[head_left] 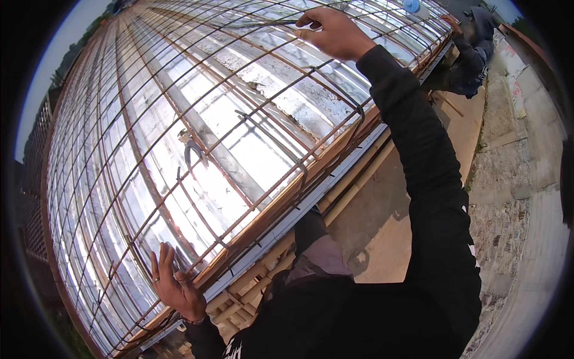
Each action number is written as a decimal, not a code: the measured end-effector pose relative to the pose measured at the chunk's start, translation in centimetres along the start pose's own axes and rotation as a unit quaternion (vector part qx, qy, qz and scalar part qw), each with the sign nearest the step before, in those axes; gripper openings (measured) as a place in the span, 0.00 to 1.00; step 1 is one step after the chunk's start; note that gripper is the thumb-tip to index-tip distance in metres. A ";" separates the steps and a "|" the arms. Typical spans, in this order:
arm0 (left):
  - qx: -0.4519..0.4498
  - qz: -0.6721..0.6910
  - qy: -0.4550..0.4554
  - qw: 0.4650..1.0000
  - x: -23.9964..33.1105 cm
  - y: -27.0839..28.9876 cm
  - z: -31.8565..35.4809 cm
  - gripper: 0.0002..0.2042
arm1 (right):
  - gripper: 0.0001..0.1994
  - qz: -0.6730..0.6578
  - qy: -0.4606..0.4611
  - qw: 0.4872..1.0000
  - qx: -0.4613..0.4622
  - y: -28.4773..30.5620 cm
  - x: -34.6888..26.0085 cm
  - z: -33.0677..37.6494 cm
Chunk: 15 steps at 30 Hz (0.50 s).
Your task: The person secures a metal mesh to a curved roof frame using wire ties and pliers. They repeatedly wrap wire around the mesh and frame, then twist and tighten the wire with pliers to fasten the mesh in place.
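My right hand (338, 35) reaches over the rebar mesh (156, 207), its thumb and fingers closed on the end of a bundle of thin dark tie wires (257, 24). The bundle stretches leftward across the bars. My left hand (177, 286) lies near the mesh's front edge with fingers extended, resting at the wooden edge board (222, 263). Between the hands, a pair of pincers with dark handles (192, 148) lies on the mesh above the shiny ribbed metal sheeting (245, 161). Bent bar ends hook along the edge.
Another person in dark clothes (472, 63) is at the far right, a hand on the roof edge. A container with a blue top (411, 6) stands near that hand. Bamboo poles (359, 182) run below the edge, above a drop to the ground. A rough wall (508, 209) rises farther right.
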<state>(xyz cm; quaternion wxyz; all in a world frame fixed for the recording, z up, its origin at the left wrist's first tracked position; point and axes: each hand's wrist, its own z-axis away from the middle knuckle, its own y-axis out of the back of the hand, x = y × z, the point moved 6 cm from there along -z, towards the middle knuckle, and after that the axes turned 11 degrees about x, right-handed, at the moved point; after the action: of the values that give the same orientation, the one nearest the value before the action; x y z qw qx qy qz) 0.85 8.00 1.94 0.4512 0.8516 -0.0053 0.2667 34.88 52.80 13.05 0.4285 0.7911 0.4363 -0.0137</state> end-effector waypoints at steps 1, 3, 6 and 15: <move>0.034 0.001 0.050 0.998 -0.6 -0.3 -0.2 0.35 | 0.25 0.016 -0.012 1.000 0.013 0.0 4.7 -3.3; 0.075 -0.109 0.059 0.989 -0.7 -0.8 -0.5 0.37 | 0.23 0.075 -0.039 0.996 0.000 -0.9 14.0 -9.7; 0.100 -0.164 0.053 0.980 0.0 -1.3 -0.9 0.39 | 0.20 0.180 -0.035 0.977 -0.110 -5.7 23.6 -15.4; -0.043 -0.072 0.124 0.989 -0.7 -1.3 -0.7 0.34 | 0.10 0.195 0.049 0.970 -0.140 -12.9 22.8 -12.5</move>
<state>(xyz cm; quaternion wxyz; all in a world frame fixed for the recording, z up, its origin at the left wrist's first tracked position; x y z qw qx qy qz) 0.27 9.17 0.96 0.5024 0.7902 0.1010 0.3362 35.55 80.20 3.36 0.5074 0.7928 0.2918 0.1700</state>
